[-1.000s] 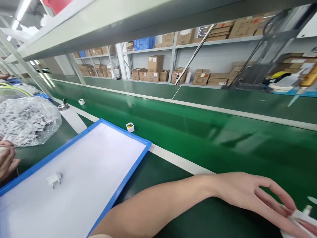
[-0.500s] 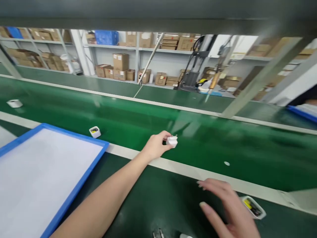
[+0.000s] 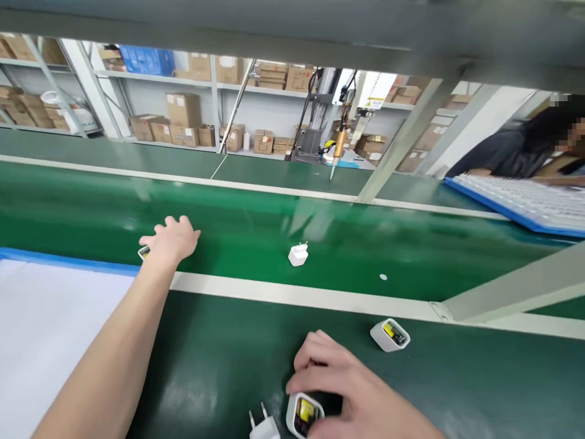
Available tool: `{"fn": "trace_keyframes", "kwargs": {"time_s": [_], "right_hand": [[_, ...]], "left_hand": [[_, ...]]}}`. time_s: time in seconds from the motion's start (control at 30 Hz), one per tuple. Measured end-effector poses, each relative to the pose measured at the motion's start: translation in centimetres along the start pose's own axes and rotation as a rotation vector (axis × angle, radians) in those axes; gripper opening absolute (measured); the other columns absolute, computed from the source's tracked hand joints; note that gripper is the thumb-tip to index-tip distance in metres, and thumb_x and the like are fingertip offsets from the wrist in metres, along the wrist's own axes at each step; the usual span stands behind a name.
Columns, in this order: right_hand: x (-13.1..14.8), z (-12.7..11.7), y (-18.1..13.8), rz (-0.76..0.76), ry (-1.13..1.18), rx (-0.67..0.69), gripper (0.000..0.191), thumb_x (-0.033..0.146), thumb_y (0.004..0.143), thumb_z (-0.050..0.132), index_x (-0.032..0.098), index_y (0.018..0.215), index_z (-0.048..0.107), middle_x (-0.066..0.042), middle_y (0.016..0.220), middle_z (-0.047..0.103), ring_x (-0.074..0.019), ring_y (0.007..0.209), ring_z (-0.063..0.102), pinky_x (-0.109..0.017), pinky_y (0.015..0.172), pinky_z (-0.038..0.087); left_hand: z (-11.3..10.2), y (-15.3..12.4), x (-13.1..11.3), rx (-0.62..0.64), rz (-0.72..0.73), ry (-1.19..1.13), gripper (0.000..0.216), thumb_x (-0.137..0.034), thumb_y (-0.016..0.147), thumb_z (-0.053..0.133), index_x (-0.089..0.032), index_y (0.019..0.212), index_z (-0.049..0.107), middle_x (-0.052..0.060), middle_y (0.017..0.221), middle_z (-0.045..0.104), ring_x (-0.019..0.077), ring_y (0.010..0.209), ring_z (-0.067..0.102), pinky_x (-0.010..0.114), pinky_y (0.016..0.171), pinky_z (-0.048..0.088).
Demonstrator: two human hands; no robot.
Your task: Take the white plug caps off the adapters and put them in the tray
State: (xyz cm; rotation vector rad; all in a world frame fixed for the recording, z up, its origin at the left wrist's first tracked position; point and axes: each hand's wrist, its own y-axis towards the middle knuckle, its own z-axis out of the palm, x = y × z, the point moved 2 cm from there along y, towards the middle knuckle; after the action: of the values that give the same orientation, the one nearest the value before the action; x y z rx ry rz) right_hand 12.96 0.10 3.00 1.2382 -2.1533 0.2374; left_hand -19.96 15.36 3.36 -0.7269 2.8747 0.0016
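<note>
My left hand [image 3: 171, 241] reaches over the green belt with its fingers spread. It partly hides a white charger housing [image 3: 143, 252] that lies by the fingers. On the dark green bench my right hand [image 3: 338, 375] has thumb and fingers around an open-ended charger housing [image 3: 292, 417], whose yellow and black inside shows. Left of that housing is a white two-pin plug piece [image 3: 265, 429], pins pointing up. Another open housing [image 3: 384, 336] lies on its side beyond the right hand. A white charger [image 3: 298, 255] with pins sits alone on the belt.
A blue-rimmed tray [image 3: 68, 262] with a white surface covers the left of the bench. A pale rail [image 3: 274, 294] borders the belt, and slanted posts [image 3: 402, 140] rise on the right. A small white disc [image 3: 383, 277] lies on the belt. A person [image 3: 507, 149] is beside a filled tray [image 3: 548, 204].
My left hand has let go of the white charger on the belt and moved left to the other housing. My right hand has come down onto a housing. The view has shifted right.
</note>
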Motion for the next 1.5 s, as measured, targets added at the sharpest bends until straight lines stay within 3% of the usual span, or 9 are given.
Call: {"fn": "trace_keyframes", "kwargs": {"time_s": [0.2,0.4,0.53,0.73,0.9,1.03,1.3,1.4,1.5], "right_hand": [[-1.9,0.6,-0.3,0.085,-0.056,-0.213,0.018,0.027,0.102,0.057,0.024,0.115,0.069,-0.007,0.097,0.069,-0.0206,0.086,0.064,-0.033,0.074,0.056],[-1.2,1.3,-0.4,0.112,-0.16,-0.052,0.063,0.036,0.093,0.071,0.033,0.151,0.046,-0.014,0.145,0.049,-0.028,0.122,0.058,-0.042,0.096,0.057],[-0.5,1.8,1.0,0.09,-0.334,-0.019,0.058,0.034,0.098,0.064,0.038,0.152,0.043,-0.011,0.165,0.027,-0.0371,0.148,0.034,-0.057,0.107,0.047],[0.0,2.7,1.9,-0.023,-0.221,-0.066,0.031,0.021,0.101,0.056,0.028,0.131,0.059,-0.011,0.13,0.062,-0.0274,0.122,0.058,-0.045,0.1,0.053],[-1.1,1.8,1.1,0.098,-0.053,-0.235,0.024,0.025,0.102,0.053,0.027,0.125,0.058,-0.008,0.114,0.065,-0.0221,0.101,0.063,-0.036,0.085,0.056],[-2.3,1.1,0.7,0.27,-0.036,-0.269,0.017,0.03,0.103,0.047,0.026,0.108,0.063,-0.004,0.098,0.067,-0.0206,0.087,0.063,-0.035,0.078,0.054],[-3.6,0.6,-0.3,0.422,-0.204,-0.465,0.027,0.037,0.105,0.043,0.023,0.088,0.058,-0.006,0.089,0.062,-0.0226,0.081,0.061,-0.037,0.071,0.05],[-2.0,0.2,-0.7,0.252,-0.278,-0.585,0.011,0.03,0.103,0.05,0.022,0.1,0.057,-0.008,0.094,0.061,-0.0224,0.083,0.061,-0.035,0.071,0.051],[1.1,1.1,-0.3,-0.066,-0.299,-0.439,0.015,0.023,0.096,0.057,0.024,0.111,0.06,-0.009,0.099,0.064,-0.0243,0.091,0.063,-0.036,0.079,0.054]], "left_hand": [[3.0,0.5,0.4,0.055,0.029,0.061,0.04,-0.017,0.089,0.042,-0.021,0.124,0.062,0.022,0.136,0.057,0.0434,0.127,0.047,0.065,0.092,0.04],[3.0,-0.1,0.5,-0.105,-0.004,-0.002,0.037,-0.025,0.096,0.037,-0.015,0.121,0.062,0.025,0.13,0.058,0.0429,0.119,0.052,0.061,0.091,0.04],[2.9,-0.7,0.7,-0.19,0.017,-0.086,0.037,-0.02,0.096,0.034,-0.01,0.12,0.061,0.027,0.127,0.059,0.0432,0.118,0.054,0.056,0.092,0.043],[1.8,-1.6,-0.8,-0.211,0.128,-0.299,0.032,-0.026,0.098,0.04,-0.008,0.114,0.061,0.027,0.12,0.062,0.0447,0.115,0.06,0.055,0.094,0.045],[-0.2,-3.1,-4.6,-0.02,0.372,-0.652,0.037,-0.047,0.101,0.043,-0.018,0.092,0.064,0.011,0.091,0.069,0.0242,0.08,0.069,0.034,0.073,0.054],[0.0,-6.0,-7.9,0.227,0.6,-0.977,0.058,-0.063,0.103,0.026,-0.019,0.098,0.063,0.005,0.08,0.063,0.0104,0.05,0.052,0.023,0.047,0.046],[3.6,-12.5,-10.6,0.317,0.932,-1.201,0.048,-0.054,0.102,0.044,-0.017,0.077,0.063,-0.002,0.064,0.057,0.0086,0.053,0.049,0.021,0.054,0.042],[3.9,-14.0,-10.4,0.219,1.034,-1.207,0.046,-0.045,0.102,0.046,-0.016,0.073,0.065,0.0,0.067,0.06,0.0116,0.065,0.056,0.024,0.066,0.045],[3.9,-15.2,-9.9,0.133,1.117,-1.171,0.036,-0.035,0.1,0.052,-0.015,0.075,0.068,0.003,0.075,0.065,0.0138,0.073,0.06,0.025,0.074,0.047]]}}
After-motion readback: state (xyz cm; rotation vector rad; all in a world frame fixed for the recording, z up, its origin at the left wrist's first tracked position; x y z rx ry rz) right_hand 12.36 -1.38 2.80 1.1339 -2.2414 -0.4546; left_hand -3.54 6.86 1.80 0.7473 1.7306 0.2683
